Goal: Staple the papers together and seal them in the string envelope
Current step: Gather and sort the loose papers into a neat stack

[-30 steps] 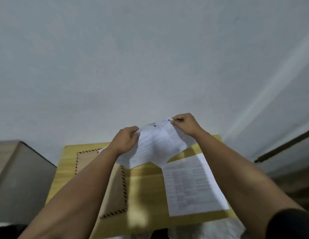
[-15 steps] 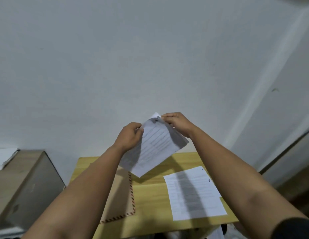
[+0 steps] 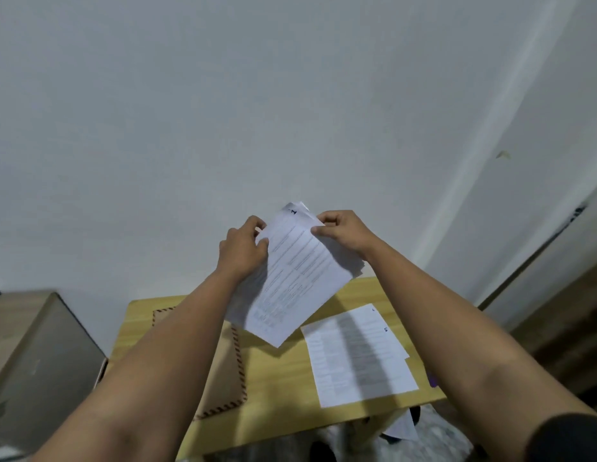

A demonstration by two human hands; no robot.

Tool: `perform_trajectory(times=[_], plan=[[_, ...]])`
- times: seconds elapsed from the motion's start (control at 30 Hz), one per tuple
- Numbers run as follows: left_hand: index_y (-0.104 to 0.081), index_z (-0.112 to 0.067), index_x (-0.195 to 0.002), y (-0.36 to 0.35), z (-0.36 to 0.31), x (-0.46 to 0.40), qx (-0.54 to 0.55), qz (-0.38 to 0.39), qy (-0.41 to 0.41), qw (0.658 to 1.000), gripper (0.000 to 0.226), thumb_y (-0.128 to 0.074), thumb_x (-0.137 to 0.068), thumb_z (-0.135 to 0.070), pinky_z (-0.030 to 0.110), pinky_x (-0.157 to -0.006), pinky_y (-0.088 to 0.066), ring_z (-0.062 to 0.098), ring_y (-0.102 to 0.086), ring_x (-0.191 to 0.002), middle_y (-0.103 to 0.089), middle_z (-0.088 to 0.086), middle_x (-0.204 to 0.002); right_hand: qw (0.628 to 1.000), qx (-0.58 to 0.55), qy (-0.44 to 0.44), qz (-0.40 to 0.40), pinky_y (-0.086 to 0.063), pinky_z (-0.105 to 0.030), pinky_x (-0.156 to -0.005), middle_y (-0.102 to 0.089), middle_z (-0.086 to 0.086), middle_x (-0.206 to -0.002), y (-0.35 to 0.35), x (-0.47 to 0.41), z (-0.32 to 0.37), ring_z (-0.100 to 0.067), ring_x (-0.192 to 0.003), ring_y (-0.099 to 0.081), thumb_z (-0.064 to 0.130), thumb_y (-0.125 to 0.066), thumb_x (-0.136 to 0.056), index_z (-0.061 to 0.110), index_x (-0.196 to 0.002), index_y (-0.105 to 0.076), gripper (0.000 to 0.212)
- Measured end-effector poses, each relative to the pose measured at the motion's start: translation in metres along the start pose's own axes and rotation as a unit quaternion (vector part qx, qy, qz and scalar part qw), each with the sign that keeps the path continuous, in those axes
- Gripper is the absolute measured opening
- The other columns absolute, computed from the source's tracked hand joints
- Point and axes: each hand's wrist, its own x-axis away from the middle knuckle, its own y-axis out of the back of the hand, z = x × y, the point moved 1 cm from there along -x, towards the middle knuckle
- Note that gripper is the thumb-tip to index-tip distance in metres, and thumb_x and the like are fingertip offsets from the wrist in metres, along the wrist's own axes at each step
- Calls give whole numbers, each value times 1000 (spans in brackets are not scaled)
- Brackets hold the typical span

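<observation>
left hand point(image 3: 243, 249): pinches the held papers point(image 3: 295, 278) at their top left edge
right hand point(image 3: 340, 233): pinches the top right corner
held papers: up in the air, long side tilting down-left
papers on table point(image 3: 357, 356): flat, below, nearer the right hand
envelope point(image 3: 229, 368): flat, under the left arm

— What is the worktop point(image 3: 284, 378) made of?
— Pale wood, smooth and matt.
— And the sheets?
— The held papers point(image 3: 297, 278) and the flat sheet point(image 3: 357, 355) are thin white printed paper, matt. The envelope point(image 3: 224, 371) is brown kraft paper with a striped border.
— The wall point(image 3: 257, 111)?
— Matt, painted white.
</observation>
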Motion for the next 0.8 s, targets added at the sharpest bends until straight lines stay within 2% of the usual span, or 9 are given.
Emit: perform_trajectory(times=[0.07,0.17,0.2,0.3,0.47,0.57,0.63,0.73,0.8], plan=[[-51,-29,-126,-13,-4,-6,-57,11,-12,998,34,-60,-94,-28,40,-89,-35,19,-50,-98,-59,-6,-88,999,-42,-17,-16,-56,-19,-66,-76,-8,-86,11,0,-11,-11,-73,-75,1,-69,-94,-6,-106,-72,14],[-50,-28,-137,-34,-16,-19,12,87,-22,996,41,-58,-97,-26,34,-79,-42,17,-57,-83,-60,-6,-86,994,-95,-55,-13,-59,-27,-72,-77,-16,-97,31,-9,-39,-22,-84,-77,0,-67,-95,-6,-112,-70,18],[-54,-27,-135,-43,-20,-24,36,112,-16,993,38,-56,-98,-22,33,-76,-46,15,-59,-82,-63,-6,-90,993,-99,-68,-13,-60,-30,-74,-78,-17,-101,39,-13,-50,-26,-88,-77,1,-67,-95,-3,-113,-71,19],[-65,-26,-125,-77,-27,-44,42,138,-1,990,32,-55,-96,-15,37,-85,-55,17,-66,-93,-70,-5,-106,988,-106,-108,-32,-60,-36,-78,-78,-18,-105,65,-26,-89,-30,-94,-77,3,-69,-94,2,-114,-72,20],[-67,-27,-117,-152,-18,-73,18,184,41,982,33,-53,-93,-9,34,-78,-53,23,-67,-92,-71,-1,-101,978,-40,-200,-50,-56,-32,-79,-77,-16,-102,109,-48,-170,-18,-82,-71,21,-78,-88,21,-112,-76,24],[-66,-25,-121,-191,0,-86,-12,206,79,975,39,-50,-91,-6,30,-70,-46,23,-66,-87,-70,0,-96,957,30,-280,-72,-47,-16,-51,-75,-13,-94,136,-52,-239,-17,-66,-65,13,-72,-93,5,-117,-71,26],[-67,-23,-125,-212,14,-91,-28,218,108,970,41,-50,-92,-4,30,-71,-44,23,-63,-83,-69,0,-93,929,117,-348,-41,-41,-18,-45,-72,-11,-92,147,-45,-290,-17,-64,-63,13,-70,-91,1,-112,-70,23],[-70,-23,-124,-237,32,-96,-57,239,127,961,41,-51,-93,-4,32,-73,-43,26,-63,-87,-70,1,-91,881,201,-425,51,-44,-22,-50,-66,-6,-82,150,-26,-350,-16,-64,-62,21,-78,-86,7,-85,-66,18],[-72,-22,-120,-250,41,-100,-69,255,134,955,38,-50,-94,-5,33,-75,-46,30,-66,-92,-71,1,-93,867,236,-428,99,-54,-28,-65,-65,-6,-86,143,-18,-381,-21,-77,-67,28,-84,-82,11,-84,-62,27]])
